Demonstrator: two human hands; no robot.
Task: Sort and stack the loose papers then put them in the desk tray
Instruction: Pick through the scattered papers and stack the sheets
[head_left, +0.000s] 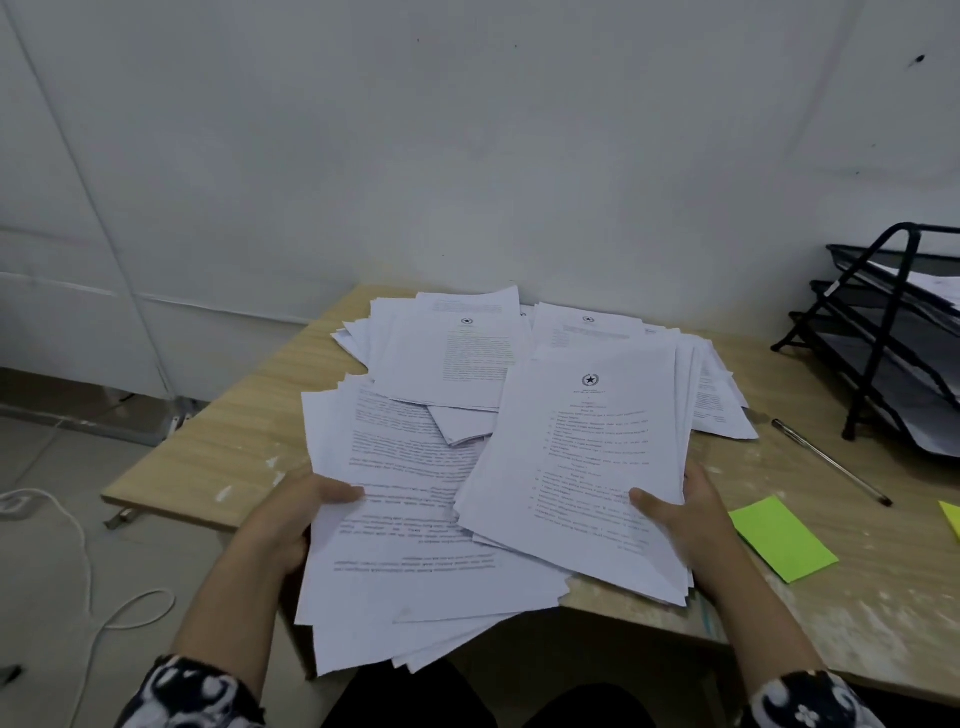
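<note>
Papers (467, 499) fanned on desk (218, 452), both hands gripping: L hand (296, 525) thumb atop, R hand (685, 525) likewise, fingers prob. underneath

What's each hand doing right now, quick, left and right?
Left hand: grips the left edge of the messy paper pile, thumb on top.
Right hand: grips the right-side sheaf of papers, thumb on top.

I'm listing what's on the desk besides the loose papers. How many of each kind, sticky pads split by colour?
Pens: 1
Green sticky pads: 1
Yellow sticky pads: 1, cut by the frame edge
Black desk trays: 1
Total: 4
</note>
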